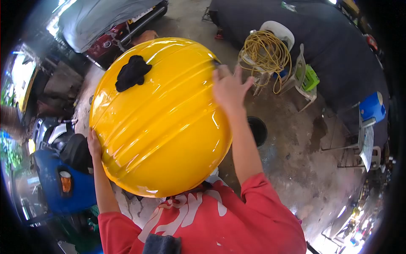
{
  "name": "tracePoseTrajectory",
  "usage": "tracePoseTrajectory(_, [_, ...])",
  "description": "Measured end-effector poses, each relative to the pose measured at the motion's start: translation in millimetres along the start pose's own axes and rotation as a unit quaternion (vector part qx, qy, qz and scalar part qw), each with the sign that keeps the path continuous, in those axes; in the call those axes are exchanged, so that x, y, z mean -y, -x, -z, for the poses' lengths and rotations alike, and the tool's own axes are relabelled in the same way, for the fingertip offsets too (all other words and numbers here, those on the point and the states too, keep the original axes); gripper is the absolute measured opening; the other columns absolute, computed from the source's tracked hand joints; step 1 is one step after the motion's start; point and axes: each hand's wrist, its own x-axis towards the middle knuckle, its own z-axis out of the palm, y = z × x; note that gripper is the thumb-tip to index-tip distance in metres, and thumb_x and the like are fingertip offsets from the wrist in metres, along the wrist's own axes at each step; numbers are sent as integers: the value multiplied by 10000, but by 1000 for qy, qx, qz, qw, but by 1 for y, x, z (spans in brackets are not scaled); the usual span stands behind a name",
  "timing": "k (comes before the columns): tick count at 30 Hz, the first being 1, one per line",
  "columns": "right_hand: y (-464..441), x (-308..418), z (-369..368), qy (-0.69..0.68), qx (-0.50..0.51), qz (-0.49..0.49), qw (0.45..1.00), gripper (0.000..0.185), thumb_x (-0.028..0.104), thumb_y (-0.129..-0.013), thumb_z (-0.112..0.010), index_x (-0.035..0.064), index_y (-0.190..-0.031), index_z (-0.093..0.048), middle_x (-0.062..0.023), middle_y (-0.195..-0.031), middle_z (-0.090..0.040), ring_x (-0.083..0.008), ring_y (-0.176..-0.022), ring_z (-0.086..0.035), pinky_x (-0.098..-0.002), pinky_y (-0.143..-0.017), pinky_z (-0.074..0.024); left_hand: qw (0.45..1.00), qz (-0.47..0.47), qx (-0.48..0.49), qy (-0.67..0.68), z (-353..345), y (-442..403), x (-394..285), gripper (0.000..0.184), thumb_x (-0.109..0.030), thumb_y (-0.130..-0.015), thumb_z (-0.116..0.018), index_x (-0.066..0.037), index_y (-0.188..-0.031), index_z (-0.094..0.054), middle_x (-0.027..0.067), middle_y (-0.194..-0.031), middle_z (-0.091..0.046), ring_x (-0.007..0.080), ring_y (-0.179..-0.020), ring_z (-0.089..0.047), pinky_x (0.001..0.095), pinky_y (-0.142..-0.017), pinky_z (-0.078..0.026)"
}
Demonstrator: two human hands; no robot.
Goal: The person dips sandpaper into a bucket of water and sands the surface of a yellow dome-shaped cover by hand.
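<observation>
A large, glossy yellow panel [169, 114] with long ridges fills the middle of the view, in front of the red shirt. My left hand [94, 145] is at its left edge, fingers partly hidden, so its grip cannot be made out. At the upper right edge, my right hand [230, 88] has its fingers spread and slightly blurred, beside or touching the panel. A crumpled black cloth [133, 73] lies on the panel's upper left part. Under the panel, its support is hidden.
Yellow hose coils [265, 53] lie on a chair at the upper right, near a chair with a green object [310, 78]. A black bucket [256, 131] stands right of my forearm. A blue scooter [63, 182] is at left, a covered vehicle [101, 21] at upper left.
</observation>
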Motion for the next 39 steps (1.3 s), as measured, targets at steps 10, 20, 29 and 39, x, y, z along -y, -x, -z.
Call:
tracePoseTrajectory(10, [79,75,-9,28,3,238,971,422,346,-1002,-497,140,-1353,-606,-47,-1481,-530,-337,-1455,-338,-730,-1138,-80,1000,16,-19,16,3,13,-25,561,-433,-1040,-397,-92,-1479,-474,207,-1492,-475,363,-1383,-437,406,-1153,-337])
tracePoseTrajectory(20, [190,211,-60,-79,41,327,941,515,287,-904,-560,49,-1361,-545,-174,-1436,-520,-393,-1426,-370,-704,-1151,-140,996,70,-14,-50,-1,30,-62,626,-552,-1016,-395,-183,-1522,-406,240,-1541,-376,406,-1423,-360,522,-1141,-312])
tracePoseTrajectory(29, [110,140,-11,236,-16,103,966,470,382,-1049,-417,140,-1439,-521,-37,-1512,-497,-365,-1460,-333,-740,-1130,-75,992,-118,38,-32,17,54,-69,589,-495,-1029,-407,-228,-1552,-366,226,-1622,-221,400,-1513,-172,597,-1185,-161])
tracePoseTrajectory(39, [249,301,-82,41,63,215,974,523,352,-969,-549,141,-1445,-507,-52,-1540,-459,-372,-1481,-295,-755,-1116,-86,966,-252,53,-3,18,22,-51,592,-533,-978,-500,-293,-1516,-437,148,-1629,-275,363,-1514,-206,561,-1199,-158])
